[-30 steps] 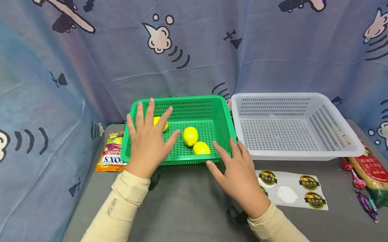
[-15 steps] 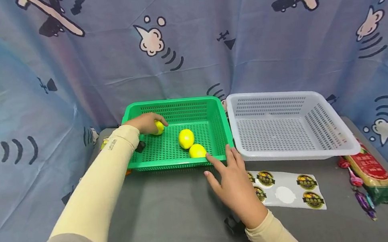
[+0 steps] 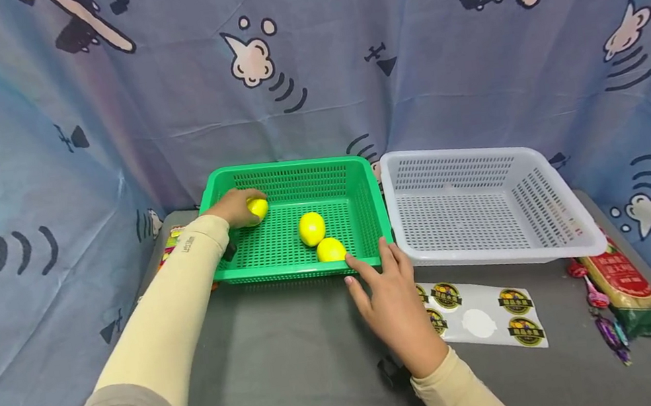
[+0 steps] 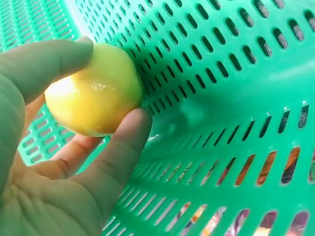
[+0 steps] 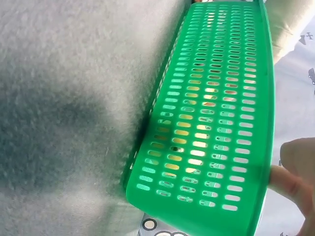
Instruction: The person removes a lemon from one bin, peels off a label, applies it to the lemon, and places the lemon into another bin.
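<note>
In the head view, a green basket [image 3: 303,271] holds several yellow lemons. My left hand [image 3: 235,209] reaches into its left end and grips one lemon [image 4: 96,91] between thumb and fingers, as the left wrist view shows. Two more lemons, an upper one [image 3: 312,229] and a lower one [image 3: 331,249], lie near the middle and front of the basket. My right hand [image 3: 395,303] is at the basket's front right corner, its fingers extended against the rim. Some of those fingertips also show by the green rim in the right wrist view.
A white basket [image 3: 497,256] stands right of the green one. In front of it lies a sticker sheet [image 3: 480,316]. Wrapped candies [image 3: 605,324] and a red, yellow and green packet [image 3: 635,290] lie at the right edge. A candy bag [image 3: 171,239] is partly hidden on the left.
My left hand has gone from spread above the green basket down into its left end, and now grips a lemon there. The right hand has stayed by the front rim.
</note>
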`<state>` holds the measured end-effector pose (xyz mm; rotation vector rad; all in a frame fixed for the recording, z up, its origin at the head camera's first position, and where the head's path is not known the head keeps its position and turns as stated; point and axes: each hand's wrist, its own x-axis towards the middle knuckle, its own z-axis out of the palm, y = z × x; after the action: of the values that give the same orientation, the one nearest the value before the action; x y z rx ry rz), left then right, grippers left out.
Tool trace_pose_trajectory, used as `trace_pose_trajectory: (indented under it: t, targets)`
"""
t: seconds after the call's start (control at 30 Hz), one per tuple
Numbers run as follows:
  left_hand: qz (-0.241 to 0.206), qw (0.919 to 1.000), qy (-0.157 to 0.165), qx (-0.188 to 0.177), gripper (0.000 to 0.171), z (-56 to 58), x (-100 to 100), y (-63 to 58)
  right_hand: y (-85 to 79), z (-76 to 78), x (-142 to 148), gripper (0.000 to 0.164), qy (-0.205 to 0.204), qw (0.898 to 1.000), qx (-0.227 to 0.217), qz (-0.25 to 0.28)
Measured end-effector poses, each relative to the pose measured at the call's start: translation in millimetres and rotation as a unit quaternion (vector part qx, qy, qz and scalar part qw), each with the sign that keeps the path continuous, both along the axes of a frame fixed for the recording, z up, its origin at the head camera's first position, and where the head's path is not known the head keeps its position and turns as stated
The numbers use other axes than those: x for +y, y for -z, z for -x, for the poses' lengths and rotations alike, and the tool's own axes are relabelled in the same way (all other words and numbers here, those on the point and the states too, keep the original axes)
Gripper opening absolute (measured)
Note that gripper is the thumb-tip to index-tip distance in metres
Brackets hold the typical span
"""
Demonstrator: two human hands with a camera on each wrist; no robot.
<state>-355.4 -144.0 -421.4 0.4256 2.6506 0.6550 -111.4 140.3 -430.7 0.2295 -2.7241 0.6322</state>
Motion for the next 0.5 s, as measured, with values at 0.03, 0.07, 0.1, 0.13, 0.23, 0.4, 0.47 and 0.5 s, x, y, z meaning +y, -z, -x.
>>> trace_pose_trajectory:
  t: [0.03, 0.07, 0.1, 0.13, 0.23, 0.4, 0.47, 0.5]
  targets:
    - [-0.006, 1.0000, 0.002, 0.005, 0.061, -1.7, -1, -0.3, 0.3, -0.3, 0, 0.038, -0.001, 1.000, 0.003, 0.001]
    - [-0.014, 0.9998, 0.003, 0.012, 0.060, -3.8, -2, -1.3, 0.6, -0.5, 0, 0.038, -0.002, 1.000, 0.004, 0.001]
    - [-0.026, 0.9994, 0.005, 0.022, 0.060, -4.9, -2, -1.8, 0.8, -0.9, 0, 0.037, -0.003, 1.000, 0.004, 0.001]
    - [-0.042, 0.9986, 0.005, 0.031, 0.060, -7.1, -2, -4.6, 1.1, -1.0, 0, 0.037, -0.003, 1.000, 0.005, 0.000]
    - [-0.117, 0.9919, -0.015, 0.047, 0.061, -22.6, 8, -25.4, 1.1, -1.3, 1, 0.036, -0.005, 1.000, 0.003, 0.002]
    - [-0.242, 0.9663, -0.052, 0.069, 0.061, -83.9, 34, -71.9, 0.1, 0.0, 3, 0.035, -0.010, 1.000, 0.002, 0.006]
    - [-0.270, 0.9589, -0.048, 0.074, 0.061, -118.1, 41, -81.7, -1.0, 1.8, 4, 0.035, -0.010, 1.000, 0.006, 0.008]
    - [-0.281, 0.9561, -0.045, 0.071, 0.061, -136.1, 45, -84.4, -1.9, 2.8, 4, 0.035, -0.010, 1.000, 0.007, 0.009]
